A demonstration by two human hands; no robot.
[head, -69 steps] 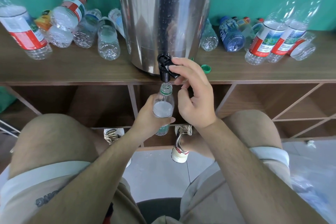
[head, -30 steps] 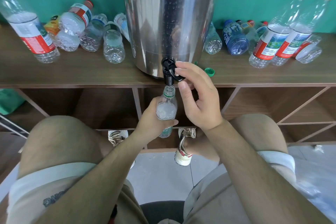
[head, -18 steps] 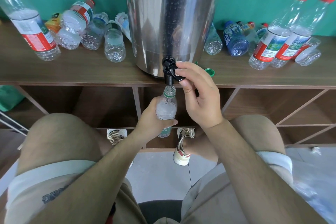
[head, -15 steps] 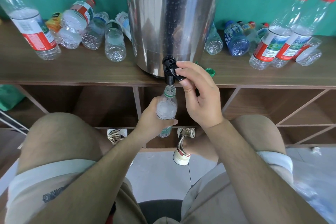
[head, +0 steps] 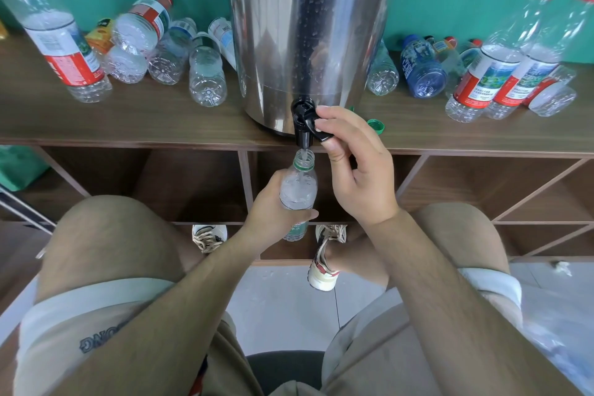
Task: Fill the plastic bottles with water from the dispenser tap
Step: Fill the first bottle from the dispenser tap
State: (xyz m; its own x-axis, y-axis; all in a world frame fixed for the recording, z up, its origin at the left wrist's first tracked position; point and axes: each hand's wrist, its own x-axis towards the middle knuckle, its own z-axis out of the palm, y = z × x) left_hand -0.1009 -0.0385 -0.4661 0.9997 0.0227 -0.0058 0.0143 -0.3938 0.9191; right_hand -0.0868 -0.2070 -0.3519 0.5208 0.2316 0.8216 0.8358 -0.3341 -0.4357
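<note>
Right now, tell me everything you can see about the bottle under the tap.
The bottle is small, clear plastic, uncapped, with a green neck ring and a label low on its body. The left hand grips its middle, holding it roughly upright, mouth just below the black tap. A thin stream runs in; it is partly filled.

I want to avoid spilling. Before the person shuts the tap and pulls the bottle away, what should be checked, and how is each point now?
1. Mouth of the bottle directly under the tap spout: ok.
2. Grip of the left hand round the bottle body: ok.
3. The right hand pinches the tap lever, ready to release: ok.
4. Filled enough: cannot tell, water level is unclear.
5. The green cap on the shelf beside the dispenser, within reach: ok.
</note>
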